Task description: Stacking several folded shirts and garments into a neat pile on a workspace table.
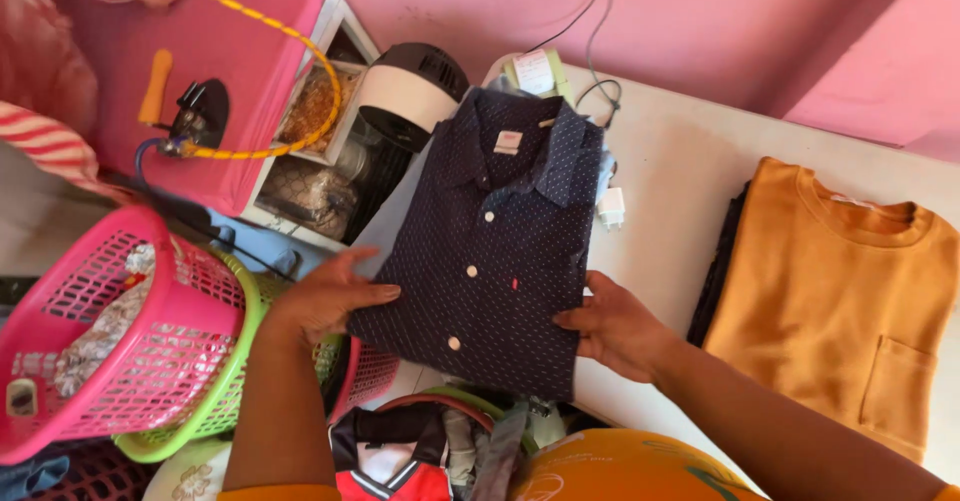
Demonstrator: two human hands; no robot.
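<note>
- Navy cotton dotted with white is what both hands are gripping: a folded button-up shirt point(490, 251), collar pointing away from the person, lying at the near left part of a white table point(690, 161).
- The left hand point(325, 296) is clasping the shirt's left edge, thumb lying on top of the cloth and the other fingers tucked beneath.
- The right hand point(615, 326) is pinching the lower right edge, fingers curling under the fold.
- An orange sweatshirt point(840, 301) with a chest pocket is lying folded on the same table, well apart to the right, resting on a dark garment point(715, 271).
- A white charger plug point(611, 207) is sitting just beside the shirt's right shoulder.
- A pink basket point(120, 341) is nesting in a green basket point(225, 401) at the left, below table level.
- A red, white and black jersey point(390, 456) is lying in a pile of clothes under the shirt's lower edge.
- A pink cabinet point(200, 71) is standing at the upper left.
</note>
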